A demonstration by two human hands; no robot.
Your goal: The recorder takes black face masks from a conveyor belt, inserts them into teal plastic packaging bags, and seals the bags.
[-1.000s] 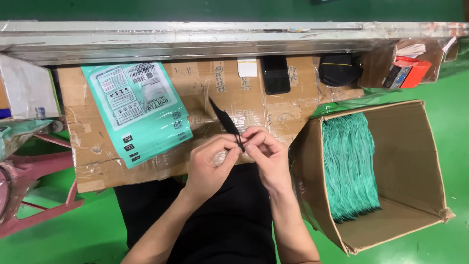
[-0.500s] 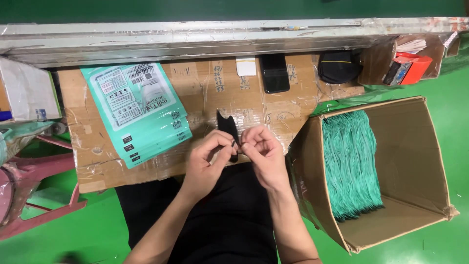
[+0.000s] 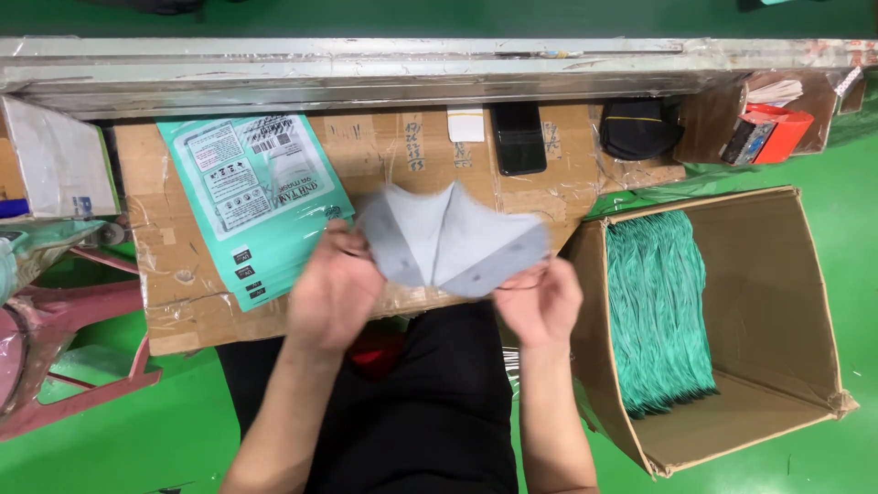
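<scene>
So we've got the grey mask [image 3: 450, 242] spread open between both hands, held up just above the near edge of the cardboard-covered worktop [image 3: 174, 302]. Left hand [image 3: 334, 293] is closed around the mask's left edge, right hand [image 3: 541, 302] pinches the right edge, looks like by the thin ear loop. The mask is a bit blurred, so we can't tell the finer grip.

Room-wise it's pretty boxed in. Just left of the left hand sits a stack of teal packets [image 3: 251, 201], angled, with the bottom corner close to the worktop's front edge. On the right, an open cardboard box [image 3: 777, 274] stands on the green floor [image 3: 137, 448], its near wall just beside the right hand; it's packed with teal packets on edge [image 3: 660, 311].

Along the back edge there's a metal rail [image 3: 366, 69], and under it a black phone [image 3: 519, 137], a small white card [image 3: 465, 123] and a black pouch [image 3: 637, 130], all well clear of the hands. The bare cardboard patch between mask and rail is the main free spot.
</scene>
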